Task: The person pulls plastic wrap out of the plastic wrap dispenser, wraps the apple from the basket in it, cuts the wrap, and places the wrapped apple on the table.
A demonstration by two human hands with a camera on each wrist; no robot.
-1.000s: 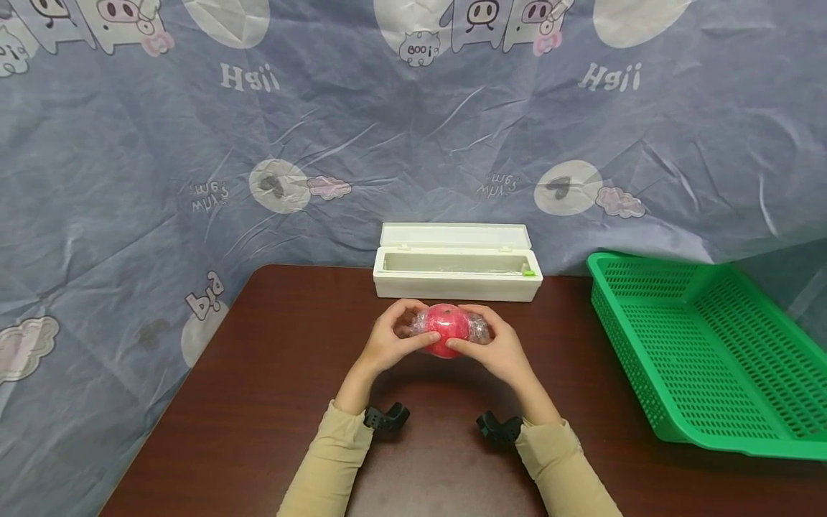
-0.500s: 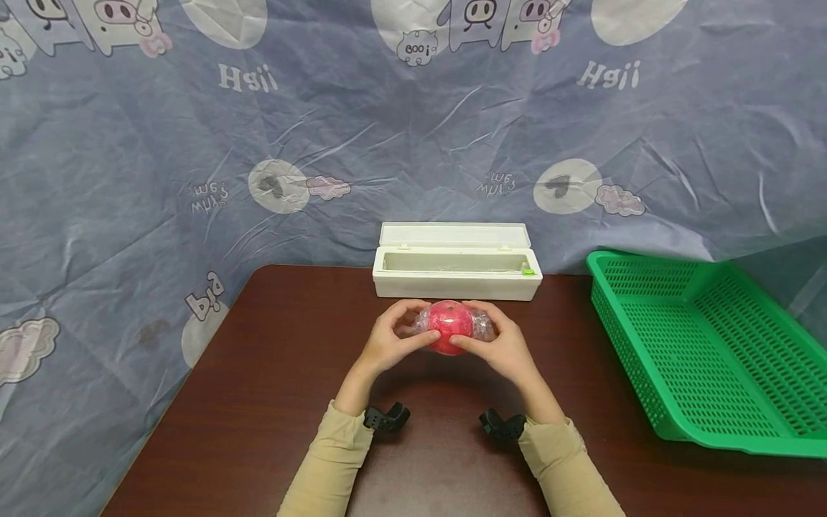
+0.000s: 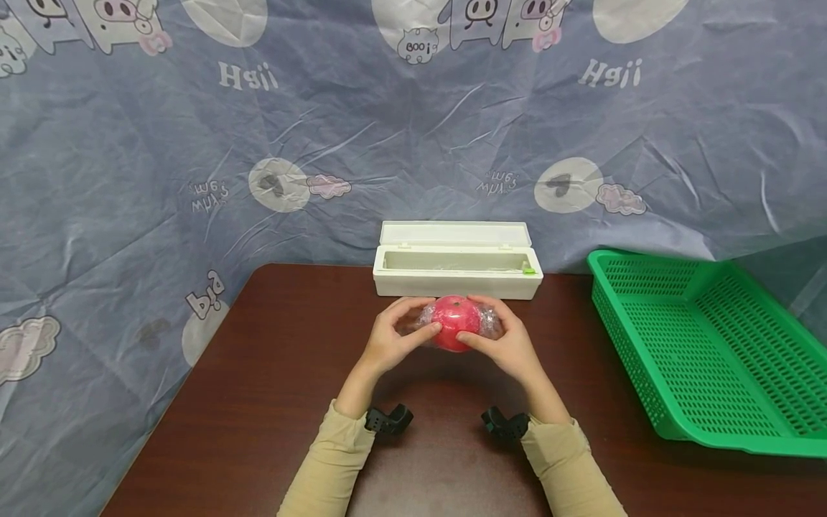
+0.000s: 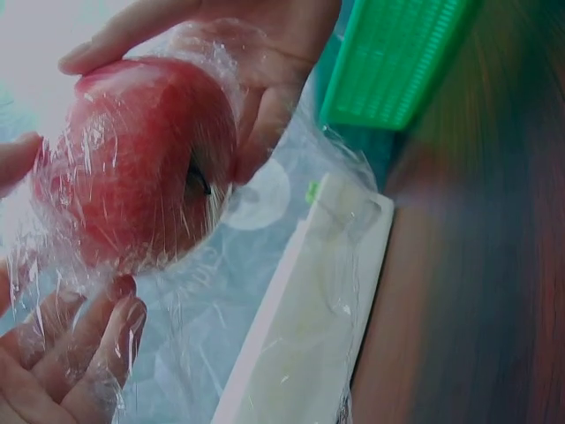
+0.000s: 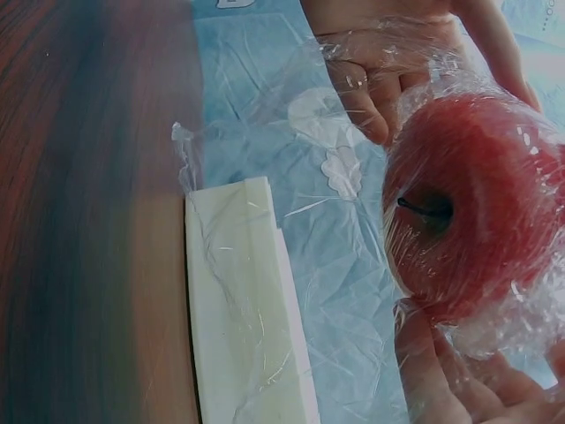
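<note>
A red apple [image 3: 456,323] wrapped in clear cling film [image 3: 490,323] is held up between both hands, over the table near a long white box. My left hand [image 3: 393,339] grips its left side, with the thumb on the front of the fruit. On the other side my right hand [image 3: 517,348] grips it likewise, its thumb pressing near the lower front. Bunched film sticks out at both sides under the fingers. In the right wrist view the apple [image 5: 485,199] shows its dark stem beneath the film, and a loose sheet of film hangs beyond it.
The long white cling film box [image 3: 459,287] stands at the table's back edge with its lid up and a small green piece [image 3: 529,271] at its right end. A green slotted basket [image 3: 672,420] sits at the right. Behind hangs a printed blue-grey cloth [image 3: 400,143].
The wrapped apple has shifted slightly up and to the right in the head view. Both hands have moved a little with it and keep their grip.
</note>
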